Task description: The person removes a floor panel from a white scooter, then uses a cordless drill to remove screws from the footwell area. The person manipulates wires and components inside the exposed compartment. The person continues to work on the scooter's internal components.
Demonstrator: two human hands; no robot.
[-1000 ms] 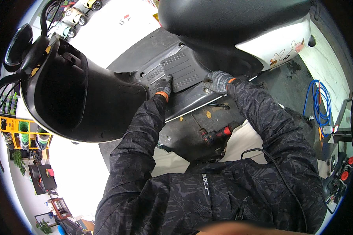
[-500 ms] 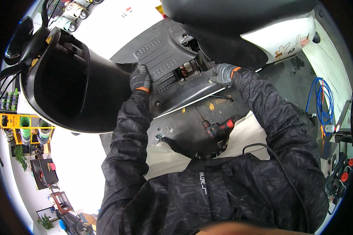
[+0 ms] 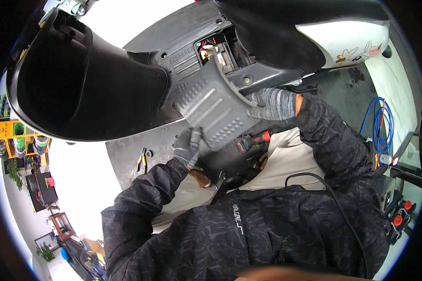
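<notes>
Both my gloved hands hold a grey plastic footboard cover with raised tread ribs, lifted off the scooter and tilted toward me. My right hand grips its right edge with curled fingers. At its lower left edge, the fingers of my left hand close round the rim. Beyond the cover, the scooter's footboard has an uncovered compartment showing red wires and pale connectors. The cover hides part of the footboard's near side.
The scooter's black leg shield rises at left, its dark seat at back right. On the dark mat lie a red-and-black power drill, yellow-handled pliers and a small roll. A blue hose lies coiled at right.
The footboard cover has come off the scooter toward me and tilted, baring more of the compartment. Both hands have moved nearer with it. The view has shifted, bringing the pliers into sight.
</notes>
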